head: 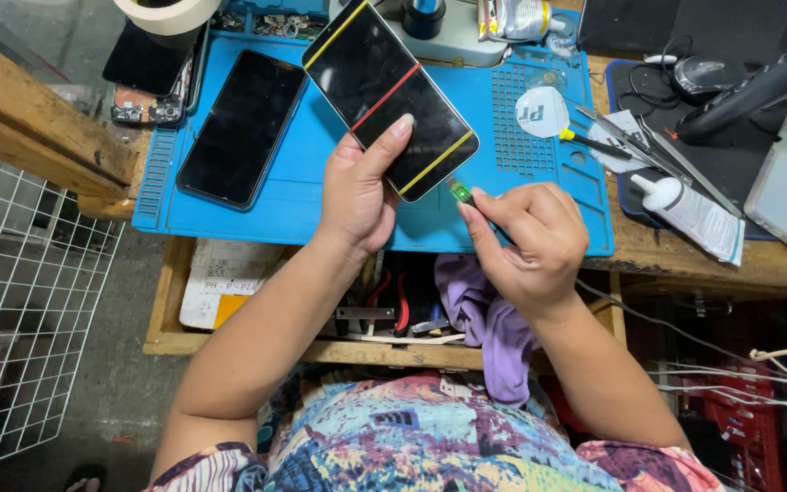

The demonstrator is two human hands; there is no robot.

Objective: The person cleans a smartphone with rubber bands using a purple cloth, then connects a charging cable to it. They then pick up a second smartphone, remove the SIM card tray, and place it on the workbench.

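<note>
Head view: the black screen panel (390,94), crossed by red and yellow strips, lies above the blue mat (539,182), long axis slanting from upper left to lower right. The left hand (359,191) grips its lower edge, thumb pressed flat on the glass. Just right of the panel's lower corner, the right hand (528,239) pinches a small green tool (459,191) between thumb and forefinger.

Wooden bench (658,251), blue work mat (284,196), black pad (730,169), white tube (692,214)
</note>
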